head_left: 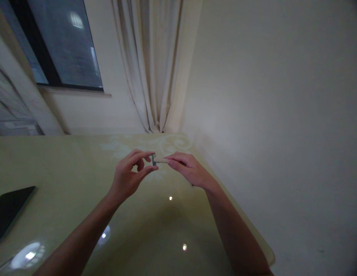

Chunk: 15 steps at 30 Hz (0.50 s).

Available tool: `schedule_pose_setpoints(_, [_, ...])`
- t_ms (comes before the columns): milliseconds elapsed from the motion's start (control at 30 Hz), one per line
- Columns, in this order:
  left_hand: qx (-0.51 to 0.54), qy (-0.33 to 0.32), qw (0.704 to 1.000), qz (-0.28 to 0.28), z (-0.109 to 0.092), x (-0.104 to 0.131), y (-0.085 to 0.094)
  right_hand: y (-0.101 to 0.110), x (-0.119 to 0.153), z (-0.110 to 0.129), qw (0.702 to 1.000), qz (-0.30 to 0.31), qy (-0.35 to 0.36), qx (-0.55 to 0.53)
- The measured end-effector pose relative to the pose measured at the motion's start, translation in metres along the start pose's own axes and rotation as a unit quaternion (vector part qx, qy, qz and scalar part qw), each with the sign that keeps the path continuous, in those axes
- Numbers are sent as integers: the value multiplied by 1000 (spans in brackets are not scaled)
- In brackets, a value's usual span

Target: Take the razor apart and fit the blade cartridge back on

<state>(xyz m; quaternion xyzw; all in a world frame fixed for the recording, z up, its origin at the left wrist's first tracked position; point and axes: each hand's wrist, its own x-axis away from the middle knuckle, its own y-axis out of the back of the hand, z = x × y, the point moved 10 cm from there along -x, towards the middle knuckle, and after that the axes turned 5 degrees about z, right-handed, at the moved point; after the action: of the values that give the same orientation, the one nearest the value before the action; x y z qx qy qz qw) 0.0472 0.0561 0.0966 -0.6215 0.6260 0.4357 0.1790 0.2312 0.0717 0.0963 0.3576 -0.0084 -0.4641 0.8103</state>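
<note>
Dark slab (13,211) on table (75,165), near left. Farther, above the table: left hand (127,174) pinches small green piece (153,160), thumb to fingertip; right hand (192,170) grips pale stick (161,161), tip at the piece. Judged mid-work; what remains, unclear. Curtain (155,69) behind.

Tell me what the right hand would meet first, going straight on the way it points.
Probably the green piece pinched in the left hand: the right hand points towards it, its stick leading. The stick's tip appears to touch it, though depth is unclear.
</note>
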Motion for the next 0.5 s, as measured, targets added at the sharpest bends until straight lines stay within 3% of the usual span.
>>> schedule_pose_setpoints(133, [-5,-3,1000,-6,0,1,2,-4,0,-3,1000,22,-8,3])
schedule_pose_setpoints(267, [-4,-3,1000,3,1,1,0,2,0,-4,1000,-7,-7,11])
schedule_pose_setpoints(400, [0,-7,1000,2,0,2,0,-1,-1,-5,1000,5,-8,3])
schedule_pose_setpoints(500, [7,-1,1000,1,1,2,0,5,-1,-8,999,-27,-17,18])
